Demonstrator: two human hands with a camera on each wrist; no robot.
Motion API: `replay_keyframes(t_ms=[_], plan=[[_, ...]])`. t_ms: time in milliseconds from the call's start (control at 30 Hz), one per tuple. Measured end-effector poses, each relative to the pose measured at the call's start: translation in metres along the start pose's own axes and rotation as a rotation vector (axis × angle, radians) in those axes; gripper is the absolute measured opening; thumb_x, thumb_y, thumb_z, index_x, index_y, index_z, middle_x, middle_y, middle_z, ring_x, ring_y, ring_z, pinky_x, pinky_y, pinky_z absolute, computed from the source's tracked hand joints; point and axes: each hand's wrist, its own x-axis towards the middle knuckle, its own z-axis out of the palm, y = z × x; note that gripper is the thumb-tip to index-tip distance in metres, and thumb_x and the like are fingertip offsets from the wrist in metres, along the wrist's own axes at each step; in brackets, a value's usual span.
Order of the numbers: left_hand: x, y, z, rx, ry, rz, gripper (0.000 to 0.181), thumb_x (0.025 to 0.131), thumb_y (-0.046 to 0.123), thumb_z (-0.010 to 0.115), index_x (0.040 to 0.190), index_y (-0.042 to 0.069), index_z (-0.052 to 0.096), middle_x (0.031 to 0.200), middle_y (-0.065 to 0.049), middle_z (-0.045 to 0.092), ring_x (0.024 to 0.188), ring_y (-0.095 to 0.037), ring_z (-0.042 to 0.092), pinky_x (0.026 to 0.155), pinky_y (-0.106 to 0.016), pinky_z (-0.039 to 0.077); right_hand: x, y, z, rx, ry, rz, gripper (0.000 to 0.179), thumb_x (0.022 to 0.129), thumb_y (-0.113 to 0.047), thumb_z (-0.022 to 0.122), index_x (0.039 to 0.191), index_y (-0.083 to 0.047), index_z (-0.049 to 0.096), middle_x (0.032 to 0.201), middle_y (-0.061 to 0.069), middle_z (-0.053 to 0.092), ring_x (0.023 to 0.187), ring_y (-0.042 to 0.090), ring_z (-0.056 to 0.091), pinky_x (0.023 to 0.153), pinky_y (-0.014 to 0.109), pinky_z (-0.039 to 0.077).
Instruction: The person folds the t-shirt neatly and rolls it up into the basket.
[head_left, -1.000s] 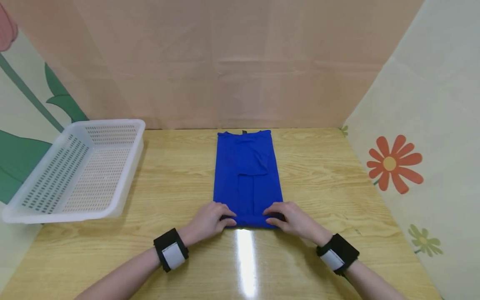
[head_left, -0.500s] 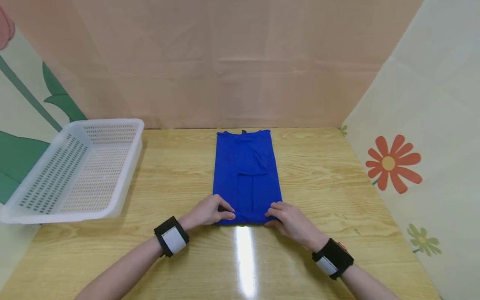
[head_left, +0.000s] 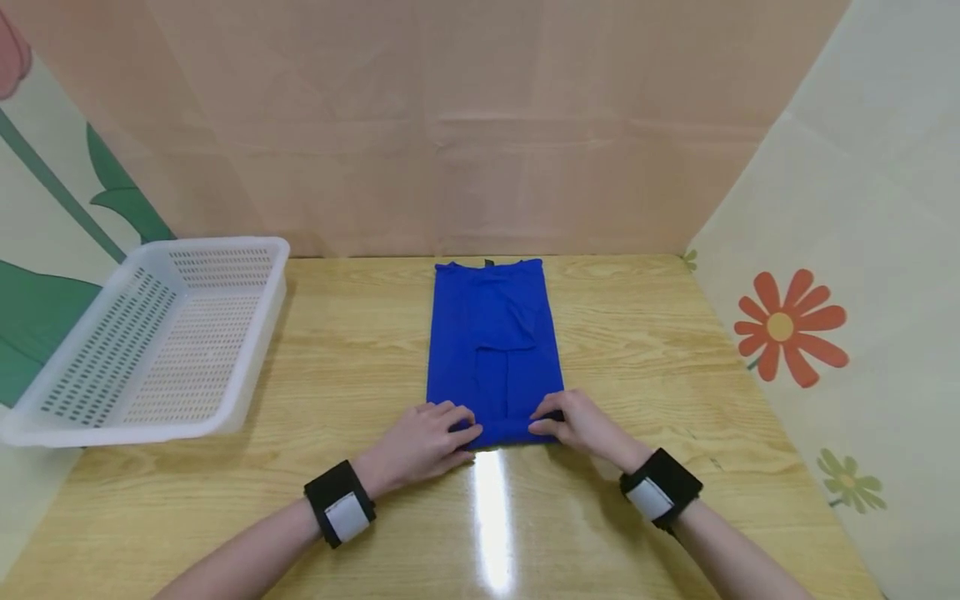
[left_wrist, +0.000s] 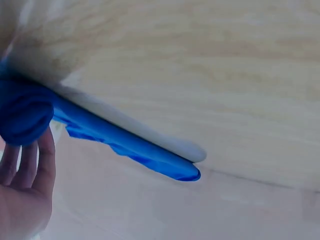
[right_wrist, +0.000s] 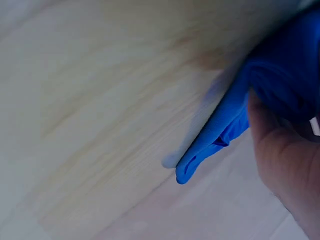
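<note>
A blue T-shirt (head_left: 491, 325), folded into a long narrow panel, lies on the table with its collar and small dark tag at the far end. Its near end is rolled into a thick tube (head_left: 506, 431). My left hand (head_left: 420, 437) holds the left end of this roll between thumb and fingers; the right hand (head_left: 592, 425) pinches the right end. Seen from the left wrist, the spiral end of the roll (left_wrist: 25, 117) sits at the left hand's fingers (left_wrist: 45, 160). In the right wrist view the right thumb (right_wrist: 262, 120) is against the roll (right_wrist: 290, 90).
On the left stands a white perforated plastic basket (head_left: 251, 367), nothing in it. The wooden table (head_left: 360, 333) meets a pinkish backdrop (head_left: 487, 150) at the back. Flower-printed sheets (head_left: 862, 250) hang at both sides. Black bands (head_left: 341, 500) wrap both wrists.
The roll at the T-shirt's near end has turned slightly farther from me, so the panel is a little shorter. Both hands have shifted their hold on the roll's ends. The basket has stayed put.
</note>
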Motion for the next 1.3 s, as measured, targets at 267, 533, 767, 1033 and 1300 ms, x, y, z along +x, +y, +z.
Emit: replay_keyframes(t_ms=[267,533,767,1033,1300], plan=[[0.002,0.002,0.007,-0.004,0.01,-0.085,0.026,0.095,0.033,0.069,0.115,0.018,0.076,0.101,0.004,0.071,0.091,-0.011,0.064,0.073,-0.024,0.056,0.008,-0.004,-0.006,0.067,-0.052,0.119,0.017,0.096,-0.013,0.067,0.094,-0.001,0.08,0.083,0.004,0.075,0.07,0.007,0.055,0.06,0.02,0.046],[0.012,-0.011,0.005,-0.388,-0.063,-0.355,0.022,0.096,0.03,0.068,0.11,0.016,0.078,0.098,0.003,0.073,0.092,-0.015,0.068,0.075,-0.03,0.056,0.001,-0.008,0.005,-0.132,0.111,0.04,0.014,0.092,-0.009,0.071,0.101,0.001,0.076,0.091,0.007,0.073,0.083,0.017,0.067,0.072,0.029,0.056],[0.019,-0.022,0.005,-0.607,-0.185,-0.551,0.024,0.099,0.032,0.064,0.113,0.019,0.078,0.11,0.001,0.075,0.108,-0.022,0.068,0.085,-0.044,0.056,-0.013,-0.01,0.013,-0.349,0.183,-0.129,0.039,0.084,-0.018,0.083,0.117,-0.006,0.069,0.108,0.007,0.068,0.098,0.022,0.065,0.087,0.042,0.056],[0.026,-0.026,0.004,-0.649,-0.207,-0.572,0.024,0.101,0.027,0.061,0.11,0.013,0.078,0.102,0.0,0.074,0.098,-0.019,0.066,0.08,-0.037,0.054,-0.013,-0.009,0.017,-0.468,0.279,-0.227,0.023,0.08,-0.014,0.085,0.099,-0.007,0.074,0.097,0.004,0.068,0.091,0.021,0.062,0.081,0.038,0.055],[0.022,-0.018,0.009,-0.303,-0.148,-0.412,0.025,0.104,0.03,0.056,0.113,0.016,0.074,0.104,0.001,0.07,0.096,-0.018,0.066,0.079,-0.036,0.056,0.001,0.0,0.012,-0.251,0.254,-0.171,0.009,0.083,-0.007,0.081,0.091,-0.004,0.078,0.084,0.005,0.069,0.079,0.019,0.067,0.072,0.034,0.058]])
